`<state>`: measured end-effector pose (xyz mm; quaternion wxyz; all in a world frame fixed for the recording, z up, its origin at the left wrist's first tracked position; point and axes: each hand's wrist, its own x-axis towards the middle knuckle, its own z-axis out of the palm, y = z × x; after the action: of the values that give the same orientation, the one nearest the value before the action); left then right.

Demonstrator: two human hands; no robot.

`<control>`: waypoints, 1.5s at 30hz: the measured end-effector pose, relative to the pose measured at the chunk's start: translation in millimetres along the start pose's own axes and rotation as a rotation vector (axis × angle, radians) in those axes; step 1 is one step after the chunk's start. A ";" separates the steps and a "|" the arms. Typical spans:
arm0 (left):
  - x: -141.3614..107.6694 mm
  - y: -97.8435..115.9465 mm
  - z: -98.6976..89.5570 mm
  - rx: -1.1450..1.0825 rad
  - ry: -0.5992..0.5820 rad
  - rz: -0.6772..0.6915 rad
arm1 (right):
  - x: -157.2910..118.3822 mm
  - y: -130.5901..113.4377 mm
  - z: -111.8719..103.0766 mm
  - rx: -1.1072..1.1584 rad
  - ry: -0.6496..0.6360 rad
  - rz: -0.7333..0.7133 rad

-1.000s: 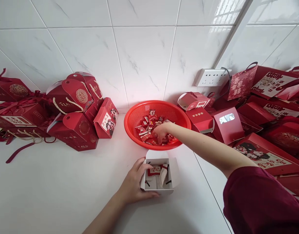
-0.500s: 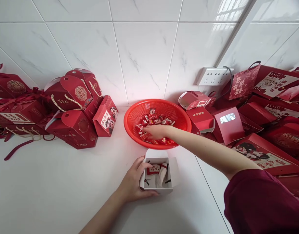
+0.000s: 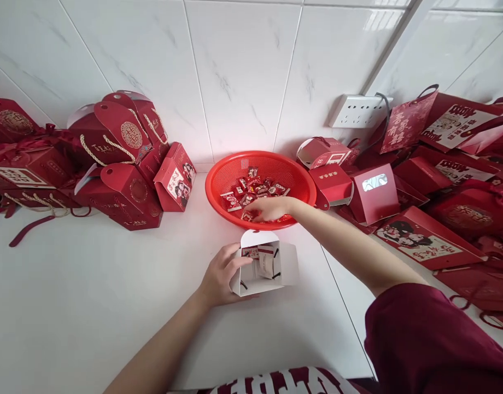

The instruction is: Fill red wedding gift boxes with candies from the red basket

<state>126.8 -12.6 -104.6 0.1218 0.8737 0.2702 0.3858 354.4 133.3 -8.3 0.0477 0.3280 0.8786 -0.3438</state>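
Note:
My left hand [image 3: 223, 273] grips the left side of an open box [image 3: 290, 265] with a white inside, its thumb over the rim. The box is tilted, and a few wrapped packets [image 3: 266, 261] lie in it. My right hand [image 3: 268, 209] reaches into a red plastic basket [image 3: 221, 180], its fingers bent down among small red wrapped candies [image 3: 232, 201]. Its fingertips are partly hidden, so I cannot make out what they hold, if anything.
Red gift boxes [image 3: 130, 194] with rope handles are piled at the left. More red boxes [image 3: 426, 238] crowd the right side. A white power strip [image 3: 360, 111] is on the tiled wall [image 3: 243, 71] behind the basket.
The view has tipped downward, so the scene sits higher. The box in my left hand has tilted, and its packets have shifted. My right hand has moved slightly rightward inside the basket.

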 end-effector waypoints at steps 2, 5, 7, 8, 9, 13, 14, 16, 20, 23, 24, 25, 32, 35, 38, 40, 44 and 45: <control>0.6 2.1 -0.2 0.010 0.015 0.016 | -9.6 -2.1 3.6 -0.006 0.174 0.026; 1.1 2.7 -0.2 0.004 0.017 0.024 | -29.2 -5.8 10.4 -0.006 0.406 0.031; 0.9 2.0 0.6 -0.002 0.020 0.011 | -43.3 -6.9 16.6 0.027 0.514 0.013; 0.8 1.6 1.0 -0.011 0.011 -0.008 | -49.6 -6.8 20.1 0.074 0.563 -0.006; 1.0 1.4 1.5 -0.029 -0.007 -0.039 | -55.2 -6.1 23.8 0.145 0.608 -0.029; 4.4 1.4 2.5 -0.183 -0.164 -0.243 | -66.4 0.7 38.0 0.545 0.732 -0.067; 5.5 1.5 2.7 -0.226 -0.192 -0.280 | -66.5 3.1 41.1 0.634 0.745 -0.062; 7.2 1.7 3.4 -0.291 -0.208 -0.312 | -65.2 8.1 46.3 0.760 0.759 -0.058; 8.2 1.4 4.3 -0.343 -0.200 -0.336 | -64.0 16.4 51.0 0.815 0.730 -0.088; 8.4 0.9 3.6 -0.353 -0.216 -0.346 | -68.0 19.4 50.4 0.833 0.708 -0.104; 8.6 0.8 3.2 -0.354 -0.224 -0.349 | -69.7 19.8 49.9 0.839 0.703 -0.105; 8.8 0.7 2.7 -0.353 -0.229 -0.353 | -71.2 19.8 49.3 0.843 0.695 -0.105; 9.1 0.2 1.1 -0.337 -0.244 -0.371 | -74.5 17.8 46.7 0.833 0.567 -0.131; 8.6 -1.1 1.0 -0.346 -0.247 -0.377 | -74.3 20.8 46.3 0.825 0.527 -0.152; 8.7 -2.1 1.2 -0.340 -0.262 -0.374 | -75.2 24.5 45.9 0.828 0.502 -0.172; 8.9 -2.4 1.7 -0.339 -0.264 -0.366 | -76.6 25.1 45.0 0.828 0.487 -0.190; 8.6 -3.0 2.8 -0.339 -0.253 -0.360 | -80.5 23.2 42.5 0.818 0.449 -0.238; 8.5 -3.1 3.0 -0.339 -0.253 -0.359 | -81.5 23.1 42.1 0.813 0.439 -0.248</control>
<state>132.6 -5.2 -102.8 0.3654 0.8203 0.3346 0.2857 426.1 75.0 -28.3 -0.3125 0.2774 0.6948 -0.5854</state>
